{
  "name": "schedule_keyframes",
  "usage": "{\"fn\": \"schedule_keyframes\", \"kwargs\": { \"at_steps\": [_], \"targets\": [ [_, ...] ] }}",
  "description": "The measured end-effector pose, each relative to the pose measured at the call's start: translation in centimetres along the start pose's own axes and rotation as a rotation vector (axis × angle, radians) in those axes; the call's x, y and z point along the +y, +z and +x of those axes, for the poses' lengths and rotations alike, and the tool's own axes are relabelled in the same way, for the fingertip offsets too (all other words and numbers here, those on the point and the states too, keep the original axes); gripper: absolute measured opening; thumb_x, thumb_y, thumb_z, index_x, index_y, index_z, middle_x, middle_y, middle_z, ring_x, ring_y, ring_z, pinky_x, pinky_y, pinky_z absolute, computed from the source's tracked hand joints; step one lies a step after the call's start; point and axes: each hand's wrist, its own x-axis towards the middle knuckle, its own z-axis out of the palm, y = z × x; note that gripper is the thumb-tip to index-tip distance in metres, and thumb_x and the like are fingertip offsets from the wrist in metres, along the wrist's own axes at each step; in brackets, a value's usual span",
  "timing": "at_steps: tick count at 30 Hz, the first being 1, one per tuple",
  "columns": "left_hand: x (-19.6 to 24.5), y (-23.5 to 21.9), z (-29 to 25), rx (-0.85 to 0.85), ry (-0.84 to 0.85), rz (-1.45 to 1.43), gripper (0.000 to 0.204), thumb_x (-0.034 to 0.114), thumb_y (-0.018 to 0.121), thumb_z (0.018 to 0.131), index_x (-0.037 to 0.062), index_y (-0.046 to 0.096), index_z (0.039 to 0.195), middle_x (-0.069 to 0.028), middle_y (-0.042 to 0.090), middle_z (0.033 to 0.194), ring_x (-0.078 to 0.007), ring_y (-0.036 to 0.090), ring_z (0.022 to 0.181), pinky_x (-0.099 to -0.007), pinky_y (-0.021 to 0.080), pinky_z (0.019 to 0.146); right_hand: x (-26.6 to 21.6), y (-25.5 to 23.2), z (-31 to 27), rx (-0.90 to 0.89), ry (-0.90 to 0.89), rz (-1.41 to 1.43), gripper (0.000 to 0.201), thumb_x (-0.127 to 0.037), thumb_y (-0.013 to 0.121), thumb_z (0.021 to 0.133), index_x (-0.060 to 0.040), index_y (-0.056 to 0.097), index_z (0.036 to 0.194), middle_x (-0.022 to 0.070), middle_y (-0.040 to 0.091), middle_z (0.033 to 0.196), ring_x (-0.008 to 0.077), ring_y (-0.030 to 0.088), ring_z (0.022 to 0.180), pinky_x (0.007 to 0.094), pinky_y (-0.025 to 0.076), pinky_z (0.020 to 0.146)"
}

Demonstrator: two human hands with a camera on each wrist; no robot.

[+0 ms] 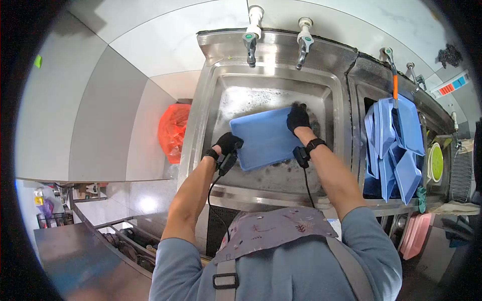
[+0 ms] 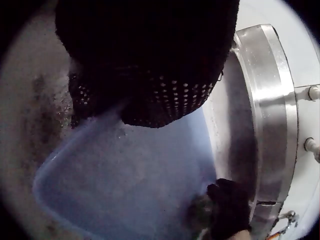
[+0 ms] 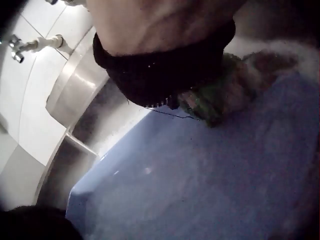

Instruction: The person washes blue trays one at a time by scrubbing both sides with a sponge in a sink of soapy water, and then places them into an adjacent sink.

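Observation:
A blue rectangular tray lies tilted over soapy water in the steel sink. The left hand, in a black dotted glove, grips the tray's left edge; in the left wrist view this hand covers that edge. At the tray's upper right is the gloved right hand. In the right wrist view the right hand holds a green and brownish scrubbing pad against the tray's inner surface. Its fingertips are hidden there.
Two taps stand at the sink's back edge. Several blue trays are piled in the right basin, near a tap with an orange hose. A red plastic bag is left of the sink. A green round container stands far right.

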Motion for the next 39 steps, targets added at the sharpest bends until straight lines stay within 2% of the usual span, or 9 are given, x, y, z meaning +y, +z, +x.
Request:
{"fn": "schedule_keyframes", "kwargs": {
  "at_steps": [5, 9, 11, 21, 27, 31, 33, 35, 39],
  "targets": [
    [3.9, -0.2, -1.4, 0.015, 0.357, 0.265, 0.020, 0.025, 0.067, 0.081, 0.0068, 0.067, 0.089, -0.0165, 0.067, 0.086, -0.0332, 0.063, 0.084, -0.0400, 0.048, 0.077, -4.7, 3.5, -0.9, -0.092, -0.005, 0.135, 0.036, -0.021, 0.051, 0.084, 0.0027, 0.059, 0.110, 0.0269, 0.059, 0.114, 0.0428, 0.057, 0.106, 0.0479, 0.046, 0.092],
    [4.0, 1.9, -0.4, 0.105, 0.123, 0.195, 0.027, 0.030, 0.064, 0.083, 0.0045, 0.067, 0.092, -0.0203, 0.066, 0.088, -0.0383, 0.061, 0.084, -0.0412, 0.048, 0.076, -10.6, 1.3, -2.3, -0.163, -0.097, 0.753, 0.031, -0.023, 0.055, 0.084, 0.0007, 0.061, 0.103, 0.0265, 0.062, 0.103, 0.0408, 0.059, 0.099, 0.0453, 0.048, 0.087],
    [2.8, 1.8, 0.3, 0.104, 0.145, 0.223, 0.030, 0.032, 0.063, 0.083, 0.0040, 0.067, 0.093, -0.0208, 0.066, 0.090, -0.0378, 0.062, 0.084, -0.0413, 0.048, 0.075, -12.0, -1.5, -3.0, -0.422, -0.619, 0.263, 0.028, -0.018, 0.056, 0.084, 0.0003, 0.062, 0.104, 0.0241, 0.063, 0.102, 0.0380, 0.061, 0.096, 0.0437, 0.048, 0.085],
    [3.6, 0.5, -1.7, 0.292, 0.277, 0.543, 0.024, 0.029, 0.068, 0.077, 0.0044, 0.065, 0.077, -0.0171, 0.064, 0.076, -0.0325, 0.063, 0.075, -0.0425, 0.051, 0.069, -6.0, -3.2, -8.2, -0.479, -0.880, 0.276, 0.023, -0.017, 0.061, 0.080, -0.0011, 0.065, 0.096, 0.0183, 0.062, 0.101, 0.0351, 0.059, 0.095, 0.0438, 0.048, 0.086],
    [3.4, -0.5, -1.1, 0.270, -0.191, 0.005, 0.025, 0.029, 0.065, 0.076, 0.0043, 0.065, 0.081, -0.0201, 0.065, 0.082, -0.0364, 0.064, 0.071, -0.0411, 0.053, 0.066, -0.5, -6.2, -4.7, -0.552, -0.523, -0.186, 0.031, -0.019, 0.056, 0.083, -0.0046, 0.064, 0.109, 0.0219, 0.057, 0.119, 0.0375, 0.057, 0.106, 0.0456, 0.045, 0.094],
    [3.1, -2.1, -1.3, 0.074, 0.028, 0.227, 0.025, 0.023, 0.070, 0.077, 0.0016, 0.066, 0.087, -0.0144, 0.067, 0.079, -0.0248, 0.067, 0.075, -0.0391, 0.054, 0.061, 6.4, 2.6, -4.0, -0.457, -0.232, -0.060, 0.038, -0.019, 0.050, 0.086, -0.0052, 0.057, 0.121, 0.0224, 0.052, 0.129, 0.0365, 0.054, 0.114, 0.0428, 0.043, 0.098],
    [4.7, -2.7, -2.7, 0.231, 0.622, 0.760, 0.017, 0.017, 0.069, 0.069, 0.0065, 0.065, 0.082, -0.0159, 0.066, 0.078, -0.0335, 0.065, 0.070, -0.0388, 0.053, 0.064, 7.9, 6.3, -3.7, -0.331, -0.107, 0.093, 0.030, -0.016, 0.049, 0.082, -0.0006, 0.064, 0.104, 0.0240, 0.060, 0.117, 0.0367, 0.059, 0.106, 0.0431, 0.049, 0.088],
    [4.0, -2.4, -2.6, 0.241, 0.426, 0.500, 0.016, 0.013, 0.065, 0.074, 0.0080, 0.068, 0.088, -0.0147, 0.068, 0.083, -0.0292, 0.067, 0.071, -0.0379, 0.053, 0.065, 8.6, 5.5, -3.2, -0.870, -0.201, 0.058, 0.050, -0.028, 0.034, 0.099, -0.0126, 0.032, 0.147, 0.0083, 0.024, 0.154, 0.0224, 0.025, 0.142, 0.0327, 0.024, 0.114],
    [4.6, -2.2, -3.5, 0.128, 0.269, 0.007, 0.023, 0.022, 0.063, 0.085, 0.0033, 0.067, 0.096, -0.0112, 0.065, 0.072, -0.0182, 0.063, 0.058, -0.0324, 0.049, 0.051, 8.6, 4.3, 0.7, -0.403, -0.439, 0.164, 0.036, -0.016, 0.048, 0.082, -0.0060, 0.060, 0.114, 0.0176, 0.058, 0.115, 0.0347, 0.056, 0.106, 0.0421, 0.045, 0.092]
  ]
}}
